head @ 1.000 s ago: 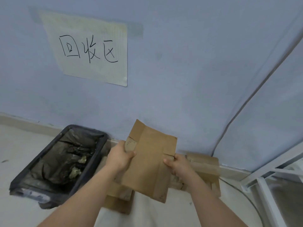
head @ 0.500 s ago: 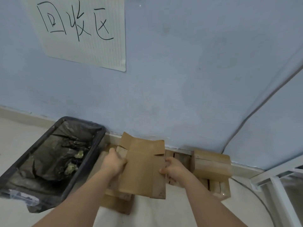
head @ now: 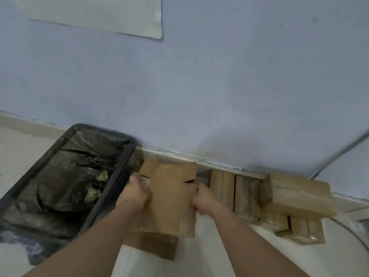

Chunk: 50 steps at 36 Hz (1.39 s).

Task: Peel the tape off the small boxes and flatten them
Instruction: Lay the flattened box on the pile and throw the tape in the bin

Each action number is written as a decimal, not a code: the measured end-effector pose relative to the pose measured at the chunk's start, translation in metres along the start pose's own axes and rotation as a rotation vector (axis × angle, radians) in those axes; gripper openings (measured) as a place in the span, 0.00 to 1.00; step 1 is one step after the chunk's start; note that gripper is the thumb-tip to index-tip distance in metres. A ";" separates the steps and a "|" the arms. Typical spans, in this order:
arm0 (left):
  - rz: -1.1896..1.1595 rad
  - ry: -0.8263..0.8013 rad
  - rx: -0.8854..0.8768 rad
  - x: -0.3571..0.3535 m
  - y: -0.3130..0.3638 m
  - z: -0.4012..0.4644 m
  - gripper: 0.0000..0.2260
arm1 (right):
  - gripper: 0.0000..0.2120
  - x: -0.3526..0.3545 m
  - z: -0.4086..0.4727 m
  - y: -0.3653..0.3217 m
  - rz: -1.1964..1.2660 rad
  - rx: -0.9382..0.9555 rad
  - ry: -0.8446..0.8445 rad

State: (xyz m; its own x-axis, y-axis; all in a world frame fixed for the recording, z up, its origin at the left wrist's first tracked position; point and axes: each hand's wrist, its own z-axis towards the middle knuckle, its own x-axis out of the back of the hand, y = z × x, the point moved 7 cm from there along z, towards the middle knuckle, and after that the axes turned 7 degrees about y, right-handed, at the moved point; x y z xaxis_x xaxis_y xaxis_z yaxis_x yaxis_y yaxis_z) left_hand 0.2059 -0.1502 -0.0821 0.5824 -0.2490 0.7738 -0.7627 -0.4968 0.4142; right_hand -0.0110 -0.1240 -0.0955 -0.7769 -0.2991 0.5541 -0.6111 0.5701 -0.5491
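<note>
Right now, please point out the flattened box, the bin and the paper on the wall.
flattened box (head: pixel 169 204), head view, middle of its face
bin (head: pixel 111 183), head view, right rim
paper (head: pixel 111 15), head view, lower part

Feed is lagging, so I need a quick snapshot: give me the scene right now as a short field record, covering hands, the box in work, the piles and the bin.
left hand: grips the left edge of the flattened box
right hand: grips the right edge of the same box
flattened box: held flat, low over the flat stack
flat stack: cardboard on the floor under the held box
small boxes: piled to the right, along the wall
bin: black-lined, left of the hands, scraps inside
</note>
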 end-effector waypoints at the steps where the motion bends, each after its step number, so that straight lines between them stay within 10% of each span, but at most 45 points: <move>1: 0.022 0.016 0.002 -0.002 -0.002 0.007 0.25 | 0.11 -0.003 0.002 -0.003 -0.013 0.010 0.001; 16: 0.404 0.240 -0.269 -0.067 -0.030 0.050 0.21 | 0.21 -0.065 0.045 0.009 -0.466 0.174 -0.009; 24: 0.521 0.069 -0.396 -0.109 -0.037 0.042 0.22 | 0.27 -0.111 0.038 0.010 -0.743 0.395 -0.073; 28: 0.511 0.054 -0.419 -0.111 -0.042 0.041 0.38 | 0.29 -0.117 0.043 0.008 -0.743 0.376 -0.044; 50: 0.738 -0.082 -0.528 -0.114 -0.044 0.058 0.44 | 0.36 -0.141 0.064 0.004 -0.696 0.401 -0.136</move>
State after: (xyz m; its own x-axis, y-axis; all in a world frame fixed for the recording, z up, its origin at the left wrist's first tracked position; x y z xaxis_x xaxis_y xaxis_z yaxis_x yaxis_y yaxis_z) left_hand 0.1892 -0.1486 -0.2167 -0.1021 -0.4213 0.9011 -0.9676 0.2523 0.0083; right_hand 0.0864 -0.1281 -0.2159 -0.1948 -0.5892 0.7842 -0.9484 -0.0906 -0.3037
